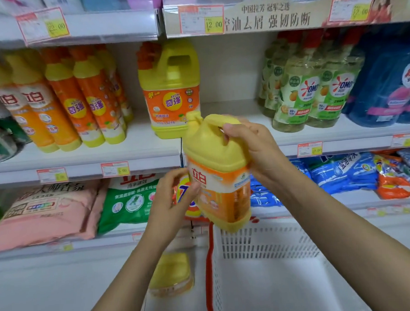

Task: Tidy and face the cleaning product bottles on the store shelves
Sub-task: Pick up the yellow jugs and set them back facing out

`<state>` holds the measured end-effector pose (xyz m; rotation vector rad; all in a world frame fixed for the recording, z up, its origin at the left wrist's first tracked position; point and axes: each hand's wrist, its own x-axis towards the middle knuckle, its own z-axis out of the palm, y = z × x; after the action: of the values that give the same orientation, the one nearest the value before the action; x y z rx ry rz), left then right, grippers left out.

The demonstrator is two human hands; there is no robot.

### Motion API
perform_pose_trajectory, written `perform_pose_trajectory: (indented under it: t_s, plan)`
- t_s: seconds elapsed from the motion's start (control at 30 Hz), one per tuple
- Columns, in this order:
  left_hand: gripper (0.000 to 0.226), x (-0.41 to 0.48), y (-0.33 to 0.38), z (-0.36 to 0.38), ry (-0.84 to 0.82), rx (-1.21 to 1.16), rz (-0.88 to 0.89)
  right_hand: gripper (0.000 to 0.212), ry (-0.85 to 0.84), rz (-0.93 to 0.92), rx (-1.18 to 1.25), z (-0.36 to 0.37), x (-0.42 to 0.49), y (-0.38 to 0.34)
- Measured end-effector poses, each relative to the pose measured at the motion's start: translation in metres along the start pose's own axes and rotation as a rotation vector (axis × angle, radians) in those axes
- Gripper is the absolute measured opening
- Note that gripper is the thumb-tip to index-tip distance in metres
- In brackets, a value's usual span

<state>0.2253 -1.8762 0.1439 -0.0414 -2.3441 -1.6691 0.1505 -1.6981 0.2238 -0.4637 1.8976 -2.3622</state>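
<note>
Yellow, stiff and probably heavy, the jug (217, 159) hangs from your right grip (252, 150) round its handle (213, 121), left grip (175, 197) pinching its side.

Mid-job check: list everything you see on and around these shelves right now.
held jug: one, yellow and orange, centre, in front of the shelves
shelf jug: one, yellow with orange cap, middle shelf centre
slim bottles: at least four, yellow and orange, middle shelf left
pale bottles: several, pale green, middle shelf right
blue packs: count unclear, dark blue, middle shelf far right
refill bags: several, pink, green, blue, orange, lower shelf
basket: one, white, bottom right
low bottle: one, yellow, bottom, left of basket
right hand: one, grips held jug's handle
left hand: one, holds held jug's label side
</note>
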Motion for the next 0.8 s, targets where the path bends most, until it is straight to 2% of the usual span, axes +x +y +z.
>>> perform_pose_trajectory:
  t_s: [0.1,0.2,0.27,0.33,0.43,0.47,0.53,0.7,0.8]
  plan:
    - [0.08,0.006,-0.001,-0.004,-0.1,-0.235,-0.205,0.02,-0.043,0.043,0.177,-0.016,0.009,-0.004]
    - [0.101,0.01,-0.001,-0.006,-0.202,-0.416,-0.244,0.028,-0.091,0.145,0.281,-0.021,0.012,-0.005]
    - [0.103,0.009,0.002,0.0,-0.173,-0.47,-0.248,0.025,-0.072,0.178,0.284,-0.024,0.014,-0.004]
    - [0.099,0.012,0.006,0.007,-0.11,-0.471,-0.265,0.026,-0.006,0.175,0.15,-0.036,0.015,-0.006]
    - [0.079,0.022,0.012,0.012,-0.005,-0.28,-0.168,0.079,-0.167,0.22,-0.229,-0.061,0.01,-0.008]
    - [0.075,0.026,0.015,0.013,0.03,-0.185,-0.118,0.084,-0.201,0.215,-0.298,-0.068,0.007,-0.008]
    - [0.072,0.034,0.024,0.019,0.057,-0.085,-0.025,0.084,-0.167,0.103,-0.38,-0.081,0.004,-0.01]
    - [0.079,0.086,0.046,0.034,0.041,0.03,0.268,0.081,0.02,-0.318,-0.476,-0.099,0.016,-0.027]
    - [0.08,0.129,0.053,0.045,0.056,0.147,0.375,0.08,0.051,-0.425,-0.511,-0.115,0.041,-0.027]
